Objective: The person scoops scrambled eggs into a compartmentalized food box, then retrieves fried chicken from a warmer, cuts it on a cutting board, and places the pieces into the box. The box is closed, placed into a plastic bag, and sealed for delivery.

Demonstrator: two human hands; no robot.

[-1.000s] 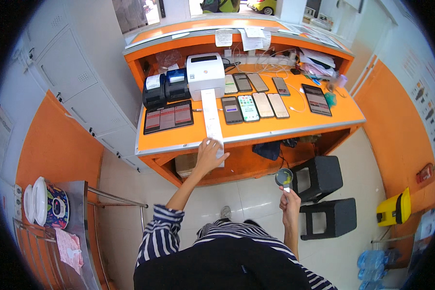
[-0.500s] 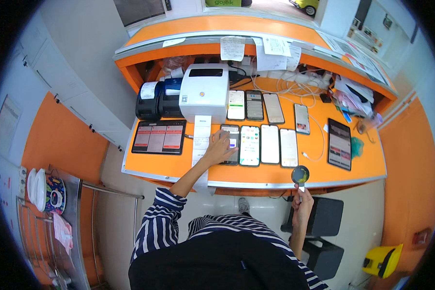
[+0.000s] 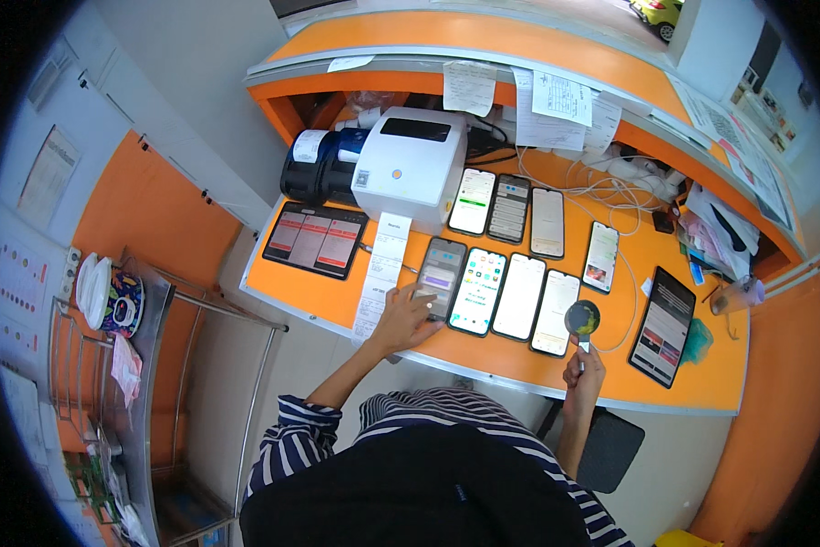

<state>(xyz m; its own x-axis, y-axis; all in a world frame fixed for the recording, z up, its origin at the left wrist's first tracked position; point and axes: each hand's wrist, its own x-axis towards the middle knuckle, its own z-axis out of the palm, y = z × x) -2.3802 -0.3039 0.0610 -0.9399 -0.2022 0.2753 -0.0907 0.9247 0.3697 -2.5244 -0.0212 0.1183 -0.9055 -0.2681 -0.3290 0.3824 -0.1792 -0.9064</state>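
Note:
My left hand [image 3: 401, 322] has its fingers stretched out, with the tips at the lower left of a dark phone [image 3: 442, 264] that shows a grey screen with a pop-up box. A long printed paper strip [image 3: 384, 264] hangs from the white label printer [image 3: 410, 164] beside that hand. My right hand [image 3: 583, 374] grips the handle of a small round dark utensil [image 3: 582, 318], held up at the desk's front edge. Yellow-green shows on its round part; I cannot make out its exact kind. Just behind it lies a phone with a pale screen [image 3: 556, 312].
Several lit phones lie in two rows on the orange desk [image 3: 483, 360]. Tablets lie at the left [image 3: 315, 239] and right [image 3: 662, 326]. White cables [image 3: 610, 196] tangle at the back. A metal rack [image 3: 159, 319] stands left, and a dark stool [image 3: 613, 449] below the desk.
The view has turned and moved closer to the desk. My left hand has drawn back from the middle of the dark phone to its lower left edge. A pop-up box now covers its dimmed screen.

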